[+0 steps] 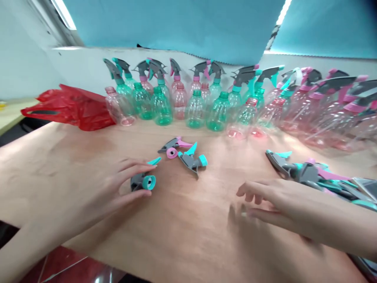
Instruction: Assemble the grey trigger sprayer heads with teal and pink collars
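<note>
My left hand [118,184] rests on the wooden table [188,236], its thumb and fingers closed around a grey spray trigger head with a teal cap [143,181]. Just beyond lie a grey and pink trigger head [173,146] and a grey and teal trigger head [193,160]. My right hand [265,200] hovers low over the table at the right, fingers spread, holding nothing. Beside it lies a heap of trigger heads [312,175].
A row of clear green and pink plastic spray bottles [194,106] stands along the back of the table, several with trigger heads fitted. A red plastic bag [70,106] lies at the back left. A white wall and blue sheet rise behind.
</note>
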Demonstrator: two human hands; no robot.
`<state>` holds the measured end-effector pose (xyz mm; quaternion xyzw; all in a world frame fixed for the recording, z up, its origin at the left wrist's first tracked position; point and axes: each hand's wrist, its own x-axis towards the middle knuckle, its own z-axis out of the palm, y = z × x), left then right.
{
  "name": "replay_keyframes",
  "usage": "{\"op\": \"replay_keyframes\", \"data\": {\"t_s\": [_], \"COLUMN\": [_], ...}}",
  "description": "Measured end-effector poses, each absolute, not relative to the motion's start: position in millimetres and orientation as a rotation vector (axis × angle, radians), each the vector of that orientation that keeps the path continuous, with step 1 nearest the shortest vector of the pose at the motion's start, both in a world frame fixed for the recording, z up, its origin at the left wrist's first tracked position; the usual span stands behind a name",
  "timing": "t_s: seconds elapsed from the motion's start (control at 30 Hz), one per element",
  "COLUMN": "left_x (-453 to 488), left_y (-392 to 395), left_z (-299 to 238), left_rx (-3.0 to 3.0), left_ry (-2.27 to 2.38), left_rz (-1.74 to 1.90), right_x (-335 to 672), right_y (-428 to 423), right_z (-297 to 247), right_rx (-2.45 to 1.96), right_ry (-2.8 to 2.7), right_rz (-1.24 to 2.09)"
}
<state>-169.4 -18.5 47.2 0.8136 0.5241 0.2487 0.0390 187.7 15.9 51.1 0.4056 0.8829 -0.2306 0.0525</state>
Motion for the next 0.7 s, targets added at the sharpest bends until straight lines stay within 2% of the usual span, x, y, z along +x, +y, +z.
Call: {"op": "replay_keyframes", "data": {"t_s": [0.13, 0.27, 0.33, 0.53, 0.7], "left_x": [-191.5, -187.9, -180.7, -141.9, -93.0], "left_y": [-20.1, -12.4, -9.9, -12.0, -12.3], "left_z": [31.2, 21.0, 21.1, 30.7, 29.0], "left_rx": [2.587, 2.591, 2.583, 2.530, 2.343], "left_ry": [1.684, 1.642, 1.622, 1.434, 1.085], "left_rz": [0.392, 0.332, 0.425, 1.016, 1.212], "right_x": [163.4, 144.4, 139.4, 137.1, 144.8], "right_y": [21.1, 25.2, 26.1, 24.2, 25.4], "right_z": [53.3, 56.4, 57.3, 64.2, 76.0], "right_rx": [1.162, 1.101, 1.094, 1.156, 1.248], "right_ry": [2.714, 2.805, 2.805, 2.887, 3.056], "right_rz": [-0.764, -0.721, -0.689, -0.640, -0.430]}}
